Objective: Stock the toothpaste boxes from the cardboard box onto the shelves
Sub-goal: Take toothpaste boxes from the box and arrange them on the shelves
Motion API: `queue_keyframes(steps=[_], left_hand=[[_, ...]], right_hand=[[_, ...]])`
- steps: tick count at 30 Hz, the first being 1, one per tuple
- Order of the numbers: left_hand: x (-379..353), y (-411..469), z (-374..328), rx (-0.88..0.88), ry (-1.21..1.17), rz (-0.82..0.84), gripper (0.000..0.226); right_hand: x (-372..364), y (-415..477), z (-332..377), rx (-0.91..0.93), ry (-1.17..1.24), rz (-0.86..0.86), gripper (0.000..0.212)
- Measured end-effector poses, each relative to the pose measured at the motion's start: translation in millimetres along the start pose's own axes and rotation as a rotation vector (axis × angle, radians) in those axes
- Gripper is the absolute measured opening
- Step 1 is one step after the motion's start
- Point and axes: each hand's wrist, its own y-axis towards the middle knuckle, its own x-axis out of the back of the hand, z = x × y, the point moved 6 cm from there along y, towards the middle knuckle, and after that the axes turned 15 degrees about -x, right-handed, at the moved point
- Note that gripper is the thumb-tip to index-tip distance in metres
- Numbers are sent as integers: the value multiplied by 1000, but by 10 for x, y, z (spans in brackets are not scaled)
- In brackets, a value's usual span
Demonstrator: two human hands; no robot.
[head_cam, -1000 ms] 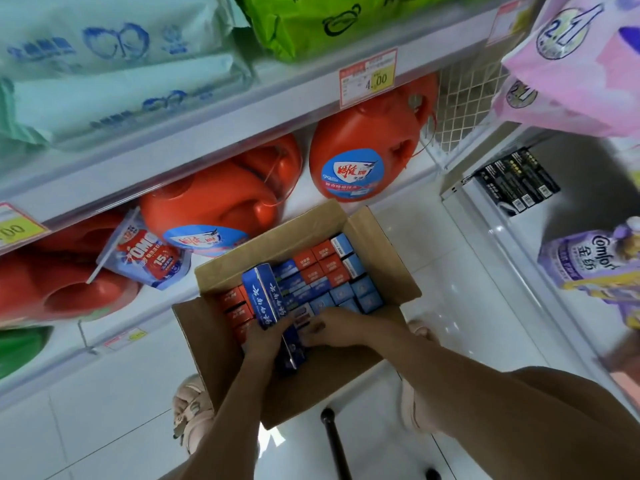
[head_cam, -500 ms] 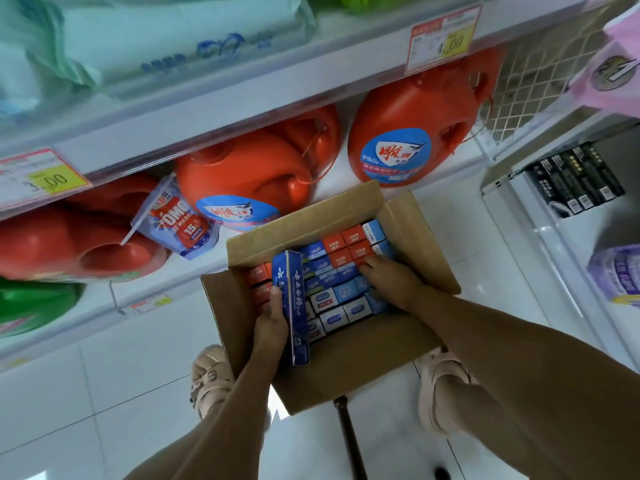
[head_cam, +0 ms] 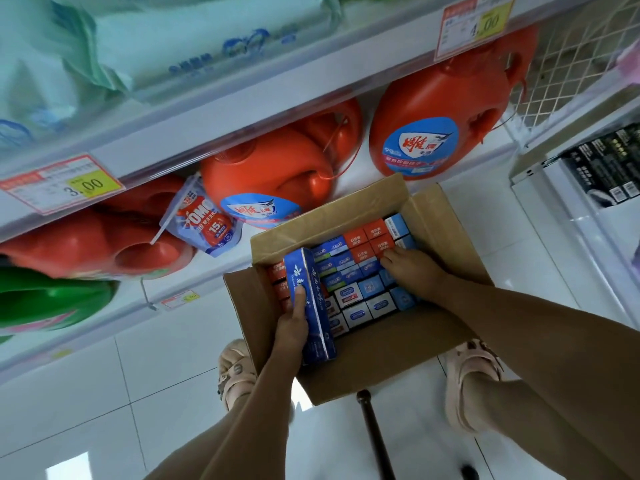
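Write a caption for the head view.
Left hand grips a long blue toothpaste box; right hand reaches into the brown cardboard box.

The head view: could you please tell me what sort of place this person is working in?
Most likely a shop aisle, perhaps a supermarket: price tags on the shelf edges, rows of red detergent jugs, and an open cardboard box of toothpaste boxes; the left hand grips a blue toothpaste box.
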Motion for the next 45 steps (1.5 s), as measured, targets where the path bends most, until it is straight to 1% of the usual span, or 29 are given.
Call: queue_keyframes(steps=[3, 8, 11, 14, 16, 19, 20, 23, 24, 25, 27, 29, 31, 32, 33, 34, 37, 40, 41, 43, 45], left_hand=[[-15, -48, -29, -13, -18, 7, 46], [67, -174, -153, -90, 21, 70, 39], [107, -275, -233, -122, 10, 95, 26], [127, -433, -288, -126, 32, 122, 32], [134, -569, -364, -135, 49, 144, 31], [140, -818, -544, -145, 4, 175, 30], [136, -920, -623, -163, -15, 196, 35], [111, -1241, -889, -237, -50, 281, 69], [111, -1348, -976, -260, -71, 296, 75], [114, -1461, -1071, -283, -98, 303, 74], [127, -1707, -1258, -331, -180, 316, 64], [153, -1995, -1439, -382, -278, 341, 56], [153, -2338, -1604, -442, -378, 382, 44], [138, -2513, -1673, -474, -416, 395, 40], [114, -2659, -1725, -501, -443, 399, 39], [85, -2793, -1770, -524, -464, 393, 40], [55, -3073, -1853, -556, -528, 343, 44], [87, -3290, -1917, -593, -524, 303, 59], [115, -3351, -1939, -602, -520, 291, 61], [210, -3479, -2028, -636, -476, 280, 59], [308, -3600, -2166, -694, -375, 297, 52]], right_hand=[[53, -20, 18, -41, 43, 75, 34], [157, -75, 11, -34, 33, 118, 38], [238, -152, 2, -25, 38, 97, 35], [509, -283, -28, -35, 106, 84, 40], [799, -442, -85, -62, 232, 63, 45], [1349, -721, -214, -90, 444, 16, 46], [1568, -843, -258, -91, 560, 11, 44], [2272, -1194, -390, -62, 863, -52, 32], [2532, -1319, -409, -57, 949, -79, 28], [2759, -1428, -427, -51, 1045, -98, 23], [3143, -1605, -427, -12, 1203, -109, 17], [3456, -1715, -381, 26, 1292, -111, 14], [3655, -1761, -289, 1, 1373, -124, 8], [3749, -1791, -236, -37, 1399, -166, 24], [3810, -1807, -179, -70, 1409, -214, 44], [3858, -1839, -103, -95, 1397, -239, 53], [4000, -1976, 91, -185, 1247, -297, 40], [4197, -2192, 230, -196, 1209, -326, 47], [4260, -2234, 257, -195, 1194, -305, 47], [4386, -2346, 274, -169, 1169, -193, 51], [4587, -2487, 244, -114, 1056, -71, 53]])
